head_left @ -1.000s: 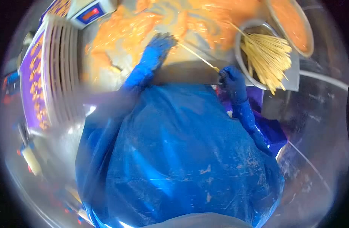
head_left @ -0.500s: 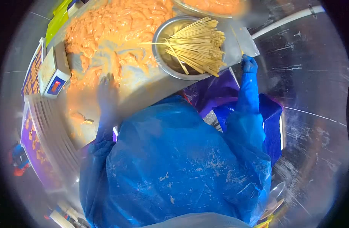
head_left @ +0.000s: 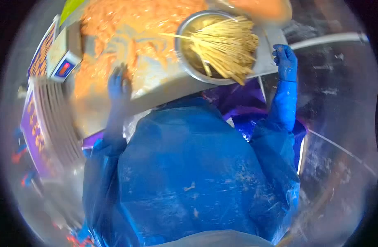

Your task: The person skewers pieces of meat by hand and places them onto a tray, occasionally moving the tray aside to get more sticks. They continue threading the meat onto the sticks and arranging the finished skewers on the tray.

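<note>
Skewers (head_left: 228, 41) in bowl (head_left: 192, 61) on table (head_left: 164, 84)

**Both gloved hands out ahead, arms stretched**

The left hand (head_left: 119, 84) lies palm down, fingers spread and smeared, and it is blurred. The left arm (head_left: 111, 127) runs almost straight back from its wrist. The right hand (head_left: 286, 61) is out to the side with its fingers loosely curled. Whether they pinch anything cannot be told. Behind it the right arm (head_left: 283, 103) is extended, elbow low.

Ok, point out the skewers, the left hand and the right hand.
skewers (head_left: 228, 43), head view, middle of the bundle.
left hand (head_left: 119, 84), head view, back of the hand.
right hand (head_left: 285, 57), head view, back of the hand.
</note>
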Demonstrator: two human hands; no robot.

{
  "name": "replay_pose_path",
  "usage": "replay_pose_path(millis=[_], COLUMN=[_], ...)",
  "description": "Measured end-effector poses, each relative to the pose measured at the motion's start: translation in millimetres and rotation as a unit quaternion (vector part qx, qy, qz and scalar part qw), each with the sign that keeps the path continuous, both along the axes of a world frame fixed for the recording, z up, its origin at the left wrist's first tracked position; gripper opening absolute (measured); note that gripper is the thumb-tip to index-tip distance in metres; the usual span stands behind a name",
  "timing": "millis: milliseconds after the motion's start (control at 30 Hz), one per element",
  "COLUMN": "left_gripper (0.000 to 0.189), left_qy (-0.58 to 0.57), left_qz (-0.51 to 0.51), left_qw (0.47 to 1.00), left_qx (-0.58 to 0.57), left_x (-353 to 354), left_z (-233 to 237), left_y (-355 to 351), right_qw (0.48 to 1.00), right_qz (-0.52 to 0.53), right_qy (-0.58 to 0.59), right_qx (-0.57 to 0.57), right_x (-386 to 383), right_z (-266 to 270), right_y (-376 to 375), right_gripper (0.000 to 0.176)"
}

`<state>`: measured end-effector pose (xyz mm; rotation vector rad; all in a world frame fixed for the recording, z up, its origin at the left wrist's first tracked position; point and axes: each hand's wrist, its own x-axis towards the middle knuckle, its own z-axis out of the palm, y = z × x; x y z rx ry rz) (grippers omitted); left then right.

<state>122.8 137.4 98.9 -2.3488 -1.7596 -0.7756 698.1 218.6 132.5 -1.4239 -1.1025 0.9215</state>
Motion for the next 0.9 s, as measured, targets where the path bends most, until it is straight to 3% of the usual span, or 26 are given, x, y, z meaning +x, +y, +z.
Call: replay_pose_path(millis=[33,100,167,233,267,333,433,467,500,567,600,633,667,767,833,867,900], left_gripper=[0.038,0.038,0.038,0.038,0.039,0.039,0.041,0.043,0.044,0.047,0.048,0.048,0.047,0.046,0.042,0.039,0.039], left_qy=[-0.030,-0.056,-0.055,-0.061,-0.078,-0.096,-0.149,-0.164,-0.178,-0.178,-0.150,-0.152,-0.117,-0.095,-0.088,-0.119,-0.121], left_qz=[-0.028,-0.030,-0.009,0.005,0.005,0.008,0.056,0.087,0.116,0.071,0.030,0.033,0.021,0.029,0.057,0.043,0.047], left_qw=[0.999,0.998,0.998,0.998,0.997,0.995,0.987,0.982,0.977,0.981,0.986,0.985,0.989,0.991,0.994,0.992,0.991], left_qx=[0.014,0.007,-0.007,-0.019,-0.007,0.004,0.018,0.019,0.019,0.010,-0.071,-0.076,-0.083,-0.093,0.002,-0.014,-0.016], left_x=[-5.9,-9.3,-18.0,-22.2,-25.2,-29.6,-43.4,-49.2,-53.9,-62.5,-65.7,-71.1,-73.8,-88.0,-93.0,-88.7,-78.4], left_z=[-5.0,-6.0,-13.7,-22.8,-26.8,-28.5,-35.5,-39.3,-41.9,-39.7,-31.9,-30.6,-31.1,-38.0,-35.0,-29.1,-17.9], left_y=[0.4,-2.2,-4.3,-4.7,-5.2,-7.3,-11.3,-13.9,-16.9,-17.4,-15.6,-14.4,-11.8,-8.8,-6.9,-4.6,-4.5], right_qw=[1.000,0.978,0.923,0.843,0.841,0.739,0.728,0.842,0.923,0.932,0.925,0.925,0.926,0.907,0.887,0.886,0.901], right_qz=[0.019,0.151,0.277,0.250,0.251,0.302,0.275,0.275,0.264,0.214,0.185,0.237,0.285,0.325,0.342,0.346,0.303], right_qy=[0.011,-0.129,-0.268,-0.474,-0.477,-0.602,-0.625,-0.458,-0.270,-0.290,-0.318,-0.295,-0.231,-0.261,-0.306,-0.306,-0.307], right_qx=[-0.001,-0.064,0.026,0.051,0.052,-0.004,0.062,0.075,0.077,0.041,0.097,0.029,0.093,0.053,-0.048,-0.049,-0.036], right_x=[-37.6,-111.4,-155.1,-197.0,-203.6,-221.6,-219.2,-210.8,-213.0,-270.4,-293.3,-312.3,-323.3,-349.1,-347.3,-346.8,-345.3], right_z=[21.8,53.5,35.1,32.2,23.7,5.7,-2.6,-12.5,-22.7,48.3,57.3,53.9,27.2,-22.4,-51.3,-62.1,-68.3], right_y=[9.6,17.0,37.0,48.3,57.7,69.3,73.6,76.0,73.9,36.0,22.2,10.6,-0.1,-44.0,-59.0,-65.8,-75.3], right_gripper=[0.018,0.019,0.023,0.026,0.026,0.029,0.021,0.022,0.024,0.023,0.022,0.018,0.017,0.018,0.018,0.018,0.019])
